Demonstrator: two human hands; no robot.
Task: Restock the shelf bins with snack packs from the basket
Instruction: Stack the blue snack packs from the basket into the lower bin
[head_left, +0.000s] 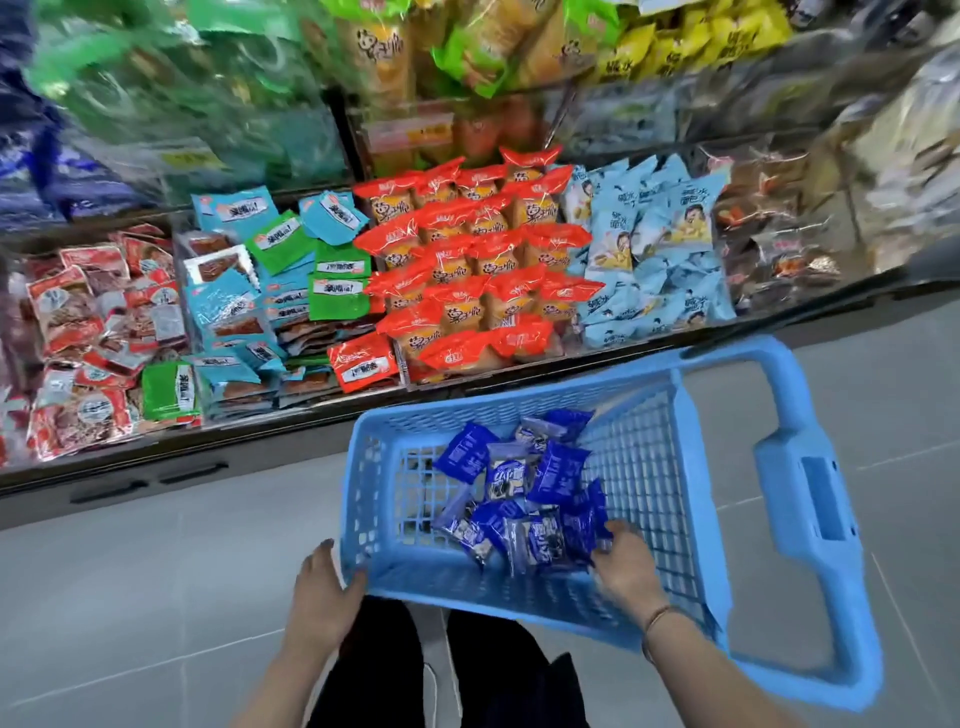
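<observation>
Snack packs (558, 475), blue, heaped in the basket (519, 401) pointing every which way; left hand (319, 597) gripping the basket's near corner, right hand (626, 569) among them, grasp too blurred to tell; full shelf bins (249, 423) beyond the basket.

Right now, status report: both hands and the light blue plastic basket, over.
Left hand grips near corner of light blue plastic basket. Right hand inside, on dark blue snack packs; grip blurred. Nothing in the way seen.

cam: one head-worn wide-angle | aim: forward and down | range: close above left hand (322, 592) and right hand (628, 569) | frame: basket (519, 408) at the fingers, shelf (218, 444) beyond fingertips
</observation>
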